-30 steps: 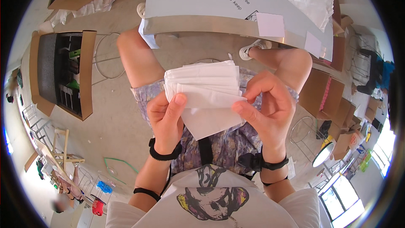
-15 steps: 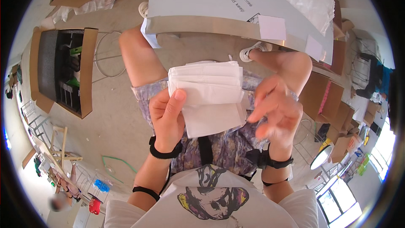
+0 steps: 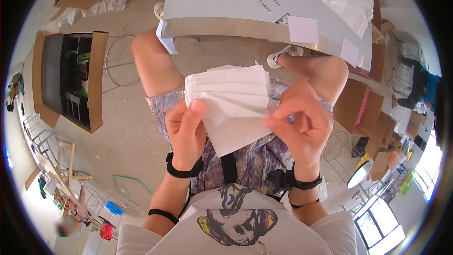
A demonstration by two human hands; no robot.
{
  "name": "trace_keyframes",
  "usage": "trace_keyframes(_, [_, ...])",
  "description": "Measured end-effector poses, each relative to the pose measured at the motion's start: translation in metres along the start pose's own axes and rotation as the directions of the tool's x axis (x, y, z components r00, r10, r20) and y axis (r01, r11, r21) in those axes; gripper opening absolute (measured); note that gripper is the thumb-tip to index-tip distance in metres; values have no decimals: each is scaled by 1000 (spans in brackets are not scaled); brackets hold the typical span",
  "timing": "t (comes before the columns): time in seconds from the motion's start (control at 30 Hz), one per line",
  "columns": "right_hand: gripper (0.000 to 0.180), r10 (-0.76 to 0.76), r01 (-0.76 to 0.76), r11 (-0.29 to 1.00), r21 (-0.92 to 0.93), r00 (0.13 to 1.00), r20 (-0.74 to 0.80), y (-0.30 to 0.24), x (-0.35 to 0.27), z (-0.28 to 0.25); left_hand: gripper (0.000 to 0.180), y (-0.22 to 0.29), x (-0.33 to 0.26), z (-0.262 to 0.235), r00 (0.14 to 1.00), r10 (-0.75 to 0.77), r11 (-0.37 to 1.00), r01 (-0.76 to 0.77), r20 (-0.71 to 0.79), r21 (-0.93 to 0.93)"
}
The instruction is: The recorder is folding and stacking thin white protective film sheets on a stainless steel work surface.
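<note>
A fanned stack of thin white sheets [image 3: 226, 85] lies over my lap, its layers overlapping like steps. Whether they are flat sheets or flat bags cannot be made out. My left hand [image 3: 185, 122] grips the stack at its left side, thumb on top and fingers underneath. The lowest white sheet [image 3: 231, 134] hangs slanted toward me, with a corner pointing down. At its right edge my right hand [image 3: 302, 120] closes thumb and forefinger in a pinch on this sheet. Black straps go round both wrists.
Ahead stands a grey-topped metal table [image 3: 212, 0] with a pile of white plastic bags [image 3: 342, 0] at its right. An open cardboard box [image 3: 96, 80] with dark contents sits on the floor at left. More cardboard boxes [image 3: 361, 108] stand at right. Far left, another person [image 3: 71, 208] is visible.
My right hand has come left from beside the stack and pinched the lowest sheet's right edge. That sheet has swung to a slant. My left hand keeps its grip.
</note>
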State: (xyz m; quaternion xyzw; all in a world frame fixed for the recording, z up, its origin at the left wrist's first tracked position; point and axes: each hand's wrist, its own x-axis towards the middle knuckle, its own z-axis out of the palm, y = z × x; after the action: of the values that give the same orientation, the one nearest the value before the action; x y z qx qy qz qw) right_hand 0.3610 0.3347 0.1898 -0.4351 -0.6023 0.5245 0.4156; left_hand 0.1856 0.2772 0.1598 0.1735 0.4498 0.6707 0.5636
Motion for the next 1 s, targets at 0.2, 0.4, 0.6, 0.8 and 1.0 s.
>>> trace_keyframes(0.2, [21, -74, 86, 996, -30, 953, 295, -8, 3, -18, 24, -3, -1, -12, 995, -94, 995, 94, -19, -40])
trace_keyframes(0.4, [27, 48, -47, 998, 49, 999, -20, -7, 5, -4, 23, -4, -2, -3, 999, -31, 999, 30, 33, 20])
trace_keyframes(0.6, [27, 54, -54, 998, -44, 999, -6, -6, 7, 0, 24, -2, -3, -1, 998, -29, 999, 28, 49, 35])
trace_keyframes(0.8, [20, 61, -62, 997, -45, 998, -14, -8, 6, 3, 22, -2, -2, -1, 999, -16, 999, 15, 42, 32])
trace_keyframes(1.0, [18, 88, -89, 995, -35, 996, -21, -7, 3, 3, 21, -1, -1, -5, 999, -36, 999, 35, 32, 25])
